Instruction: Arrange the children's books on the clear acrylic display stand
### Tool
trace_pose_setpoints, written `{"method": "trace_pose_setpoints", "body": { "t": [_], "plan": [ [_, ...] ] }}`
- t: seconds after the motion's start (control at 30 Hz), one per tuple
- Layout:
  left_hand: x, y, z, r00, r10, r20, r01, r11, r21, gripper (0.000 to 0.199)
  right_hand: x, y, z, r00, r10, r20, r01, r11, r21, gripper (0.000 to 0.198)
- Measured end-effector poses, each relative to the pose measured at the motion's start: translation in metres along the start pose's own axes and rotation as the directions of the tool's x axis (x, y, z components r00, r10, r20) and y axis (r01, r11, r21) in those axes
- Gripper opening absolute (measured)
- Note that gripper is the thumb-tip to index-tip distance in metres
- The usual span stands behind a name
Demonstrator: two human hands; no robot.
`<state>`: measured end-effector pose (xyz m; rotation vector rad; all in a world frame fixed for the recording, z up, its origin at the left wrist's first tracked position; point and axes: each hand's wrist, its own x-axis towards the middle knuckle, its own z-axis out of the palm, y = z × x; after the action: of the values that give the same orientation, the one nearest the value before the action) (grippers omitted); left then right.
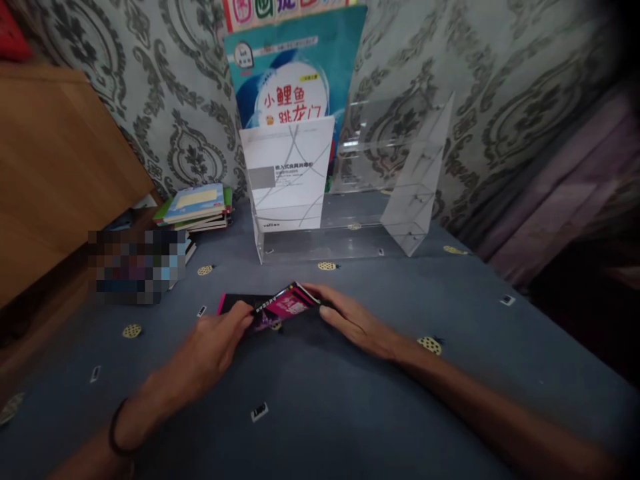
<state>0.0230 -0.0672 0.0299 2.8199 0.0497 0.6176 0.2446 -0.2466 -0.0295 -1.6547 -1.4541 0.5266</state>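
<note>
A small black and pink booklet (287, 308) is held above the blue patterned cloth, tilted, between both hands. My left hand (223, 340) is closed on its left edge, with a dark band round the wrist. Fingers and thumb of my right hand (355, 320) pinch its right edge. A black part with a pink edge (235, 303) shows behind the left fingers; whether it belongs to the same booklet I cannot tell. Beyond the hands stands a clear acrylic rack (420, 187). In its left side are a white booklet (290, 193) and a tall teal book (340, 73).
A stack of books (195, 207) lies left of the rack, with a blurred-out pile (145, 267) nearer to me. A wooden cabinet (60, 167) stands at the left. Patterned wallpaper (175, 87) rises behind the rack, and a purple curtain (560, 193) hangs at the right.
</note>
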Motion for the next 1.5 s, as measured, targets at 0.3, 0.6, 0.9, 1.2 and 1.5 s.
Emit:
{"method": "trace_pose_setpoints", "body": {
  "t": [0.3, 0.6, 0.9, 1.2, 1.5],
  "plan": [
    [0.029, 0.003, -0.026, 0.865, -0.501, -0.029, 0.379, 0.691, -0.615, 0.044, 0.008, -0.004, 0.020, 0.992, 0.121, -0.042, -0.067, 0.775, 0.628, 0.046],
    [0.018, 0.001, 0.014, 0.650, -0.719, 0.248, 0.411, 0.057, -0.910, 0.055, 0.002, -0.020, 0.016, 0.978, 0.183, 0.103, -0.200, 0.670, 0.714, 0.044],
    [-0.019, -0.030, 0.018, 0.809, -0.553, 0.200, 0.585, 0.788, -0.191, 0.040, 0.009, -0.011, 0.014, 0.897, 0.366, 0.247, -0.440, 0.796, 0.416, 0.048],
    [-0.014, -0.049, 0.032, 0.955, -0.295, 0.043, 0.296, 0.955, -0.030, 0.016, 0.006, -0.014, 0.009, 0.905, 0.422, 0.060, -0.425, 0.903, 0.062, 0.043],
    [-0.021, -0.053, 0.039, 0.977, -0.201, 0.077, 0.193, 0.976, 0.098, 0.017, 0.043, -0.042, 0.046, 0.980, -0.178, 0.087, 0.198, 0.894, -0.403, 0.028]
  ]
}}
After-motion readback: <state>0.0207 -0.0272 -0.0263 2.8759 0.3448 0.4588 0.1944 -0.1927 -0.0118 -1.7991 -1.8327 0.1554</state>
